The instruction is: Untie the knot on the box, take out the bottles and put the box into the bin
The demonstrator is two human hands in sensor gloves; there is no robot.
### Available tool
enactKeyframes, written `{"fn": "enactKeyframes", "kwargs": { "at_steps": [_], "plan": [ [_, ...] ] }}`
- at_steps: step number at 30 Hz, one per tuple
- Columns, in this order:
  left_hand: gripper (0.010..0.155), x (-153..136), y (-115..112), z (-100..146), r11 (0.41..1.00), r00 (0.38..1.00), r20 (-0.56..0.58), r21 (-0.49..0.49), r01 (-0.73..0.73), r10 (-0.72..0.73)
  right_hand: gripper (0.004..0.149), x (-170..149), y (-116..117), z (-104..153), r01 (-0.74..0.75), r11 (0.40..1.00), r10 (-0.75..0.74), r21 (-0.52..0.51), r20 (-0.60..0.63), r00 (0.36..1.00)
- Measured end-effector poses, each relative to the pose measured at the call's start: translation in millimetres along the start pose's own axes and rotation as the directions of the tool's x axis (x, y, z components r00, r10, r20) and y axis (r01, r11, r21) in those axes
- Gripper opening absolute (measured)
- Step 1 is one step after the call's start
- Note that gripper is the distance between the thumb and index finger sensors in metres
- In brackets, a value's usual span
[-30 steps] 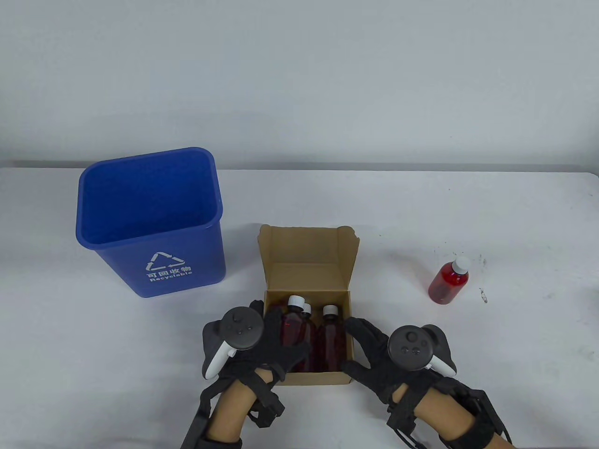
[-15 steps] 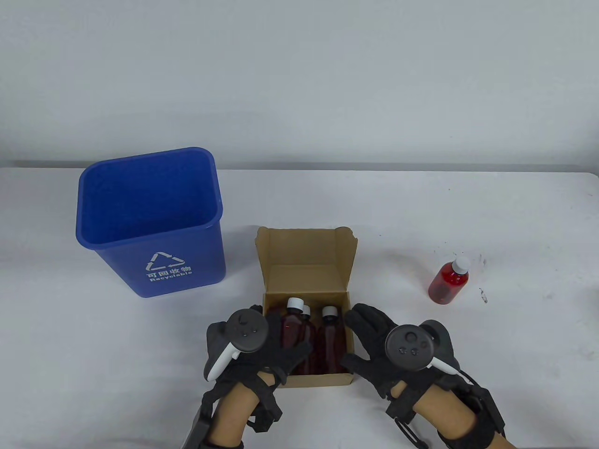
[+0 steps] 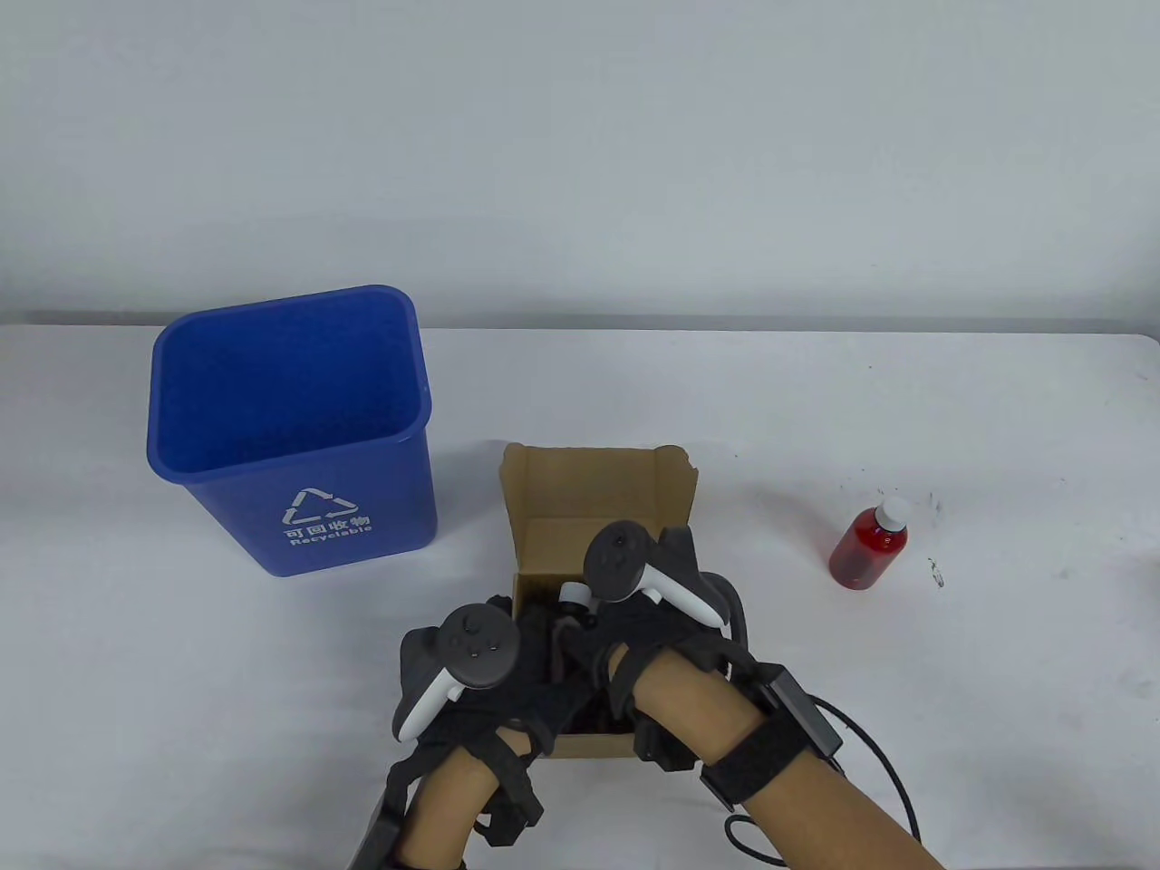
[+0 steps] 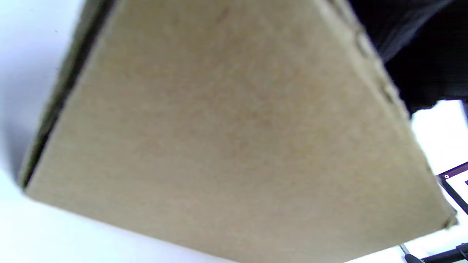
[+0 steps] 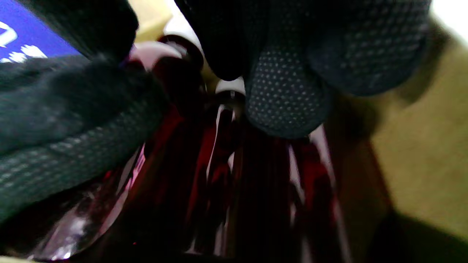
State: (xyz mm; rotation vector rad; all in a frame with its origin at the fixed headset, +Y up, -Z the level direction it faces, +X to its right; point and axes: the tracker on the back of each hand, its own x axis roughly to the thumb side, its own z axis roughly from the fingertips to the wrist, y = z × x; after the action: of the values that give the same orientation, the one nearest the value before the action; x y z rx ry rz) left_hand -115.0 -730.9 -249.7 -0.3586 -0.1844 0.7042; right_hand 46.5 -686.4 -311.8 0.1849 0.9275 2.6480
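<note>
Right hand (image 3: 634, 625) is inside the open brown cardboard box (image 3: 594, 494), over the dark red bottles with white caps (image 5: 219, 175). In the right wrist view its gloved fingertips (image 5: 285, 102) curl down at the neck of one bottle, touching it just below the cap. Whether the fingers close fully round the bottle cannot be told; the far side of the grip is hidden.

Left hand (image 3: 489, 671) sits at the box's left front corner, thumb reaching over the near-left rim into the box, palm and fingers against the outer left wall. The left wrist view shows only a plain cardboard wall (image 4: 234, 138), close up and blurred; the fingers themselves do not show clearly, so the grasp reads as a hold on the box wall with the thumb hooked over the edge.

Box stands on the white table (image 3: 997, 435) near the front edge, centre. Lid flap is folded up and back, standing behind the compartment. One white cap (image 3: 573, 593) shows between the two trackers in the table view; the other bottles are covered by the hands.

Blue plastic recycling bin (image 3: 290, 426) stands upright to the left of the box, apart from it. A separate small red bottle with a white cap (image 3: 868, 542) stands on the table, well to the right of the box.
</note>
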Motion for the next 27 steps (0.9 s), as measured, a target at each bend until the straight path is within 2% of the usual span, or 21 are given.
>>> {"fn": "enactKeyframes", "kwargs": {
  "at_steps": [3, 5, 8, 13, 15, 19, 23, 27],
  "plan": [
    [0.103, 0.3, -1.1, -0.3, 1.000, 1.000, 0.016, -0.009, -0.001, 0.001, 0.080, -3.8, 4.8, -11.4, 0.161, 0.984, -0.159, 0.078, -0.033, 0.987],
    [0.104, 0.2, -1.5, -0.8, 1.000, 0.999, 0.036, -0.018, -0.007, 0.008, 0.083, -4.7, 4.8, -16.4, 0.179, 0.981, -0.175, 0.074, -0.052, 0.983],
    [0.107, -0.9, -1.5, -1.4, 0.999, 0.998, 0.054, -0.035, -0.020, 0.022, 0.089, -2.9, 12.6, -21.9, 0.220, 0.963, -0.210, 0.157, -0.081, 0.974],
    [0.109, -4.5, -1.3, -2.5, 0.997, 0.995, 0.073, -0.051, -0.061, 0.065, 0.086, -10.5, 17.6, -29.3, 0.410, 0.888, -0.396, 0.207, -0.105, 0.912],
    [0.110, -2.7, -2.0, -2.0, 0.998, 0.997, 0.069, -0.046, -0.044, 0.047, 0.079, -12.3, 16.6, -29.0, 0.434, 0.880, -0.422, 0.193, -0.103, 0.901],
    [0.110, -1.9, -2.4, -1.0, 0.999, 0.998, 0.060, -0.040, -0.028, 0.031, 0.075, -14.0, 14.0, -24.8, 0.472, 0.867, -0.465, 0.160, -0.080, 0.881],
    [0.111, -2.8, -2.0, -0.1, 0.999, 0.998, 0.055, -0.042, -0.032, 0.035, 0.068, -13.7, 9.7, -16.2, 0.551, 0.834, -0.550, 0.041, -0.016, 0.835],
    [0.110, -3.2, -1.9, 0.8, 0.999, 0.998, 0.054, -0.034, -0.026, 0.028, 0.063, -17.4, 7.2, -10.7, 0.570, 0.822, -0.570, -0.014, 0.014, 0.822]
  ]
}}
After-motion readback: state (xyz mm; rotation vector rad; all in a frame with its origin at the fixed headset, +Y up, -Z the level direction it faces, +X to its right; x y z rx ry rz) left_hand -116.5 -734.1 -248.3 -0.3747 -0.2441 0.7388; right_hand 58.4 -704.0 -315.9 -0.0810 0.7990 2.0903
